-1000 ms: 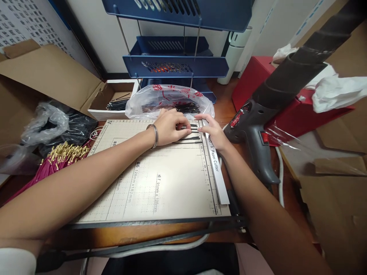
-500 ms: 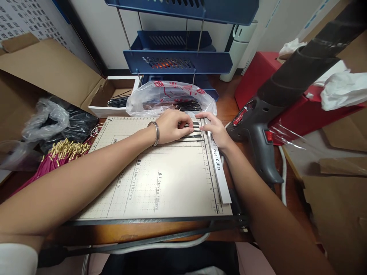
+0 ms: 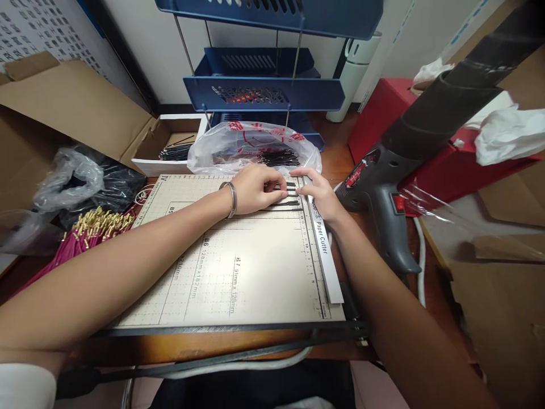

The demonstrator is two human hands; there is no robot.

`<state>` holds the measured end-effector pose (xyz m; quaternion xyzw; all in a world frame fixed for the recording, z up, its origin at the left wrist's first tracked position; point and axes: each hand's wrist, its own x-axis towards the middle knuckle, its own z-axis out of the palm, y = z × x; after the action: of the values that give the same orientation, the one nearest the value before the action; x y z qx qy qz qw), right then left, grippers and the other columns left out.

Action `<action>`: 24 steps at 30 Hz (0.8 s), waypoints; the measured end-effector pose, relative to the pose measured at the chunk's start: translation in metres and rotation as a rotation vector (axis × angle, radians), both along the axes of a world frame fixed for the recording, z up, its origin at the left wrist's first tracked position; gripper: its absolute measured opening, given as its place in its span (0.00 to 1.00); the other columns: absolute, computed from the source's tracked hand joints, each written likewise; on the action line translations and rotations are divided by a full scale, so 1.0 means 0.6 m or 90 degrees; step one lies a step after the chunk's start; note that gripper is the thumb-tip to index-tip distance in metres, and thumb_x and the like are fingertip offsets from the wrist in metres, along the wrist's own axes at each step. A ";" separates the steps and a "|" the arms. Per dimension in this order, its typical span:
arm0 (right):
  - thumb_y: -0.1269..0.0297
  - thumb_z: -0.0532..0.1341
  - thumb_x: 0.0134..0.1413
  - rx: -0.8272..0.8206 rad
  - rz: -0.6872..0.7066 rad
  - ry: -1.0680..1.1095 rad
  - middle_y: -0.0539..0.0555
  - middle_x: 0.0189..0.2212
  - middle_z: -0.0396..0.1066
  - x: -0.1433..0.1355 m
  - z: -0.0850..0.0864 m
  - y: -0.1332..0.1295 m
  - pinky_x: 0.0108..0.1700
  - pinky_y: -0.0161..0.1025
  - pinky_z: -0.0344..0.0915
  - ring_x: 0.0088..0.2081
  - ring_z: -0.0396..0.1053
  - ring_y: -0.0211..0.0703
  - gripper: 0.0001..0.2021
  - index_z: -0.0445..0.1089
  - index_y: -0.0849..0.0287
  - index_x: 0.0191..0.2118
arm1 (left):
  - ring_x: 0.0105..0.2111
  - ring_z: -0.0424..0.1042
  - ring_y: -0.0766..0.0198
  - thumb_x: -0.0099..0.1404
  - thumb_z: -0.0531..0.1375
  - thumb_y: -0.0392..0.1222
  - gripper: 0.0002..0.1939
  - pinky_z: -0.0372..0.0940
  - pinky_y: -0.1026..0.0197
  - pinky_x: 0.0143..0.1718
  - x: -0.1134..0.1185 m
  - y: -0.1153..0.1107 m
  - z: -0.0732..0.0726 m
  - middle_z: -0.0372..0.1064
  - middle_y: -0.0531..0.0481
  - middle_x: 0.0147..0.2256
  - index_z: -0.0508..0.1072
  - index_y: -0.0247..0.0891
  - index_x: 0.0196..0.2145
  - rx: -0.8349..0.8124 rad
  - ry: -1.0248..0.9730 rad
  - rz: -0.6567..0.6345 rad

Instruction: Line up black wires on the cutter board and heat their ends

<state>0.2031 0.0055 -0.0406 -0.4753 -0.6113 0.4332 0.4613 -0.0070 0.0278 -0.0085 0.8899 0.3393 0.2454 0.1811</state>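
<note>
A cream paper cutter board (image 3: 264,267) with printed grid lines lies in front of me, its white guard strip (image 3: 326,255) along the right side. Several thin black cords (image 3: 292,203) lie across the board's upper right. My left hand (image 3: 259,189), a metal bangle at the wrist, rests over them with thumb and index finger pinched on one cord. At the top of the guard strip is my right hand (image 3: 321,193), its index finger and thumb apart, fingertips near the cord ends; its other fingers are partly hidden.
Behind the board are a plastic bag (image 3: 255,142) of black cords, a small box (image 3: 164,166) and blue shelves (image 3: 264,94). A heat gun (image 3: 383,187) and red box (image 3: 378,113) stand right. Maroon cords (image 3: 91,233) with gold tips lie left.
</note>
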 end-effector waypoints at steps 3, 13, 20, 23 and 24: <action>0.61 0.63 0.40 -0.004 -0.006 -0.007 0.54 0.52 0.77 0.000 0.000 0.001 0.72 0.56 0.54 0.62 0.67 0.58 0.19 0.73 0.53 0.43 | 0.27 0.67 0.65 0.65 0.64 0.46 0.10 0.58 0.61 0.35 0.000 0.000 0.000 0.73 0.53 0.25 0.82 0.38 0.33 -0.002 0.000 0.000; 0.61 0.63 0.41 -0.009 -0.019 0.007 0.53 0.51 0.78 -0.001 -0.004 0.004 0.72 0.57 0.56 0.61 0.68 0.56 0.17 0.74 0.54 0.41 | 0.24 0.66 0.66 0.65 0.64 0.45 0.09 0.56 0.62 0.33 0.000 -0.001 0.001 0.69 0.55 0.21 0.81 0.38 0.33 -0.021 -0.002 -0.006; 0.61 0.64 0.41 0.008 -0.014 -0.001 0.54 0.51 0.77 -0.001 -0.003 0.004 0.72 0.57 0.55 0.61 0.68 0.57 0.16 0.74 0.54 0.41 | 0.24 0.66 0.67 0.65 0.64 0.44 0.08 0.58 0.63 0.33 0.000 -0.003 0.001 0.68 0.57 0.20 0.80 0.38 0.33 -0.026 -0.006 -0.008; 0.61 0.63 0.43 0.013 -0.011 -0.012 0.53 0.51 0.77 0.001 -0.005 0.005 0.72 0.57 0.55 0.62 0.68 0.57 0.16 0.75 0.54 0.41 | 0.24 0.67 0.67 0.65 0.64 0.44 0.08 0.59 0.62 0.34 0.000 -0.005 0.003 0.69 0.57 0.21 0.80 0.38 0.34 -0.027 -0.001 -0.012; 0.61 0.63 0.43 0.016 -0.009 -0.014 0.53 0.51 0.77 0.001 -0.006 0.006 0.72 0.58 0.54 0.62 0.68 0.57 0.15 0.75 0.54 0.41 | 0.25 0.67 0.67 0.65 0.64 0.43 0.07 0.59 0.62 0.34 0.001 -0.005 0.003 0.69 0.57 0.21 0.80 0.38 0.34 -0.027 0.000 -0.013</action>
<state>0.2040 0.0088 -0.0439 -0.4782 -0.6186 0.4168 0.4637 -0.0066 0.0248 -0.0065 0.8892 0.3355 0.2361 0.2026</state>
